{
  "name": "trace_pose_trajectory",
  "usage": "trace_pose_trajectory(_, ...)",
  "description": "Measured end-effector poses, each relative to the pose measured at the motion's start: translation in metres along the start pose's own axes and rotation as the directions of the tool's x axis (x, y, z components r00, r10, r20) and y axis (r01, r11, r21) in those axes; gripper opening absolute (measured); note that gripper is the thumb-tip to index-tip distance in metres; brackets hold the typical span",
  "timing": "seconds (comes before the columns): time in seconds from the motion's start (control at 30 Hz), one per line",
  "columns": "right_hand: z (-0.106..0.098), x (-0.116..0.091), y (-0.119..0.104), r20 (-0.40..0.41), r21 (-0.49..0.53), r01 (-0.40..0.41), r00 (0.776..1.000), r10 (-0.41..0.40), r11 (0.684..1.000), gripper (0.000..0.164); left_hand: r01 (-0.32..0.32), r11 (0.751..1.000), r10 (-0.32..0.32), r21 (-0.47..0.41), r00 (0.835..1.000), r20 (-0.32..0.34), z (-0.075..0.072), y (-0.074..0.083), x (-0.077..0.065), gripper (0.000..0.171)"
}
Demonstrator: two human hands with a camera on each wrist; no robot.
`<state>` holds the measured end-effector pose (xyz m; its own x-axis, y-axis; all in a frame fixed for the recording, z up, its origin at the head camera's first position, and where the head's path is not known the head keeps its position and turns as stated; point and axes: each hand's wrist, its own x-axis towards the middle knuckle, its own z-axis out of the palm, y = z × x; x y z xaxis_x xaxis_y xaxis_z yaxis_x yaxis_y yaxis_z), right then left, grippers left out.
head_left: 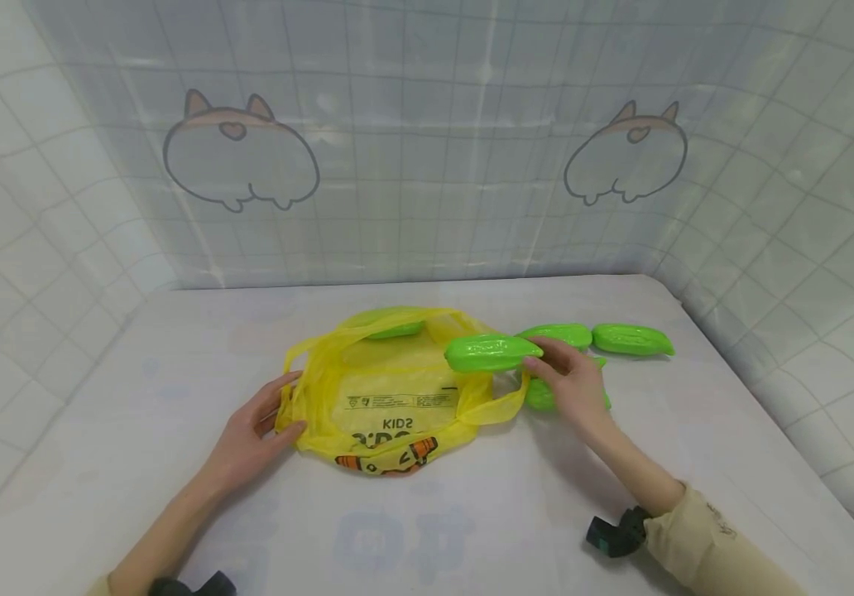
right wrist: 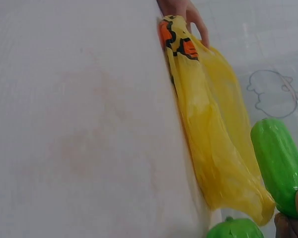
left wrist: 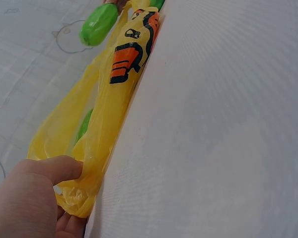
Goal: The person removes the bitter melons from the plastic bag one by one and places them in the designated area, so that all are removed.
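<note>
A yellow plastic bag [head_left: 323,406] with printed lettering lies on its side on the table, its mouth wide. My left hand [head_left: 251,430] grips the bag's left edge, thumb [left wrist: 64,169] on the near side of the film and fingers behind. In my right hand [head_left: 576,385] is a glossy green toy cucumber [head_left: 482,353], pinched at its tapered right end and held over the bag's right side. Another green toy cucumber [head_left: 397,329] shows at the bag's far side, partly covered by yellow film.
Beyond and under my right hand lie more green toy cucumbers [head_left: 631,339], one [head_left: 541,396] partly hidden by the hand. The white table [head_left: 412,530] meets a tile-patterned curtain [head_left: 412,207] at the back and sides. A bag handle [head_left: 497,411] extends to the right.
</note>
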<state>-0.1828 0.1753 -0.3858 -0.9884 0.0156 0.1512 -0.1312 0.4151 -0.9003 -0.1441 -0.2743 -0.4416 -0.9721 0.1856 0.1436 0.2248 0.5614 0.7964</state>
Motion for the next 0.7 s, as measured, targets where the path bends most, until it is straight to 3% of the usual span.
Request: trace_pose_trajectory(0.7,-0.044,-0.004,0.011,-0.118,-0.042,-0.035,0.993,0.03,0.999,0.043,0.025,1.0,-0.025,0.0,1.0,0.006,0.0,0.003,0.0,0.068)
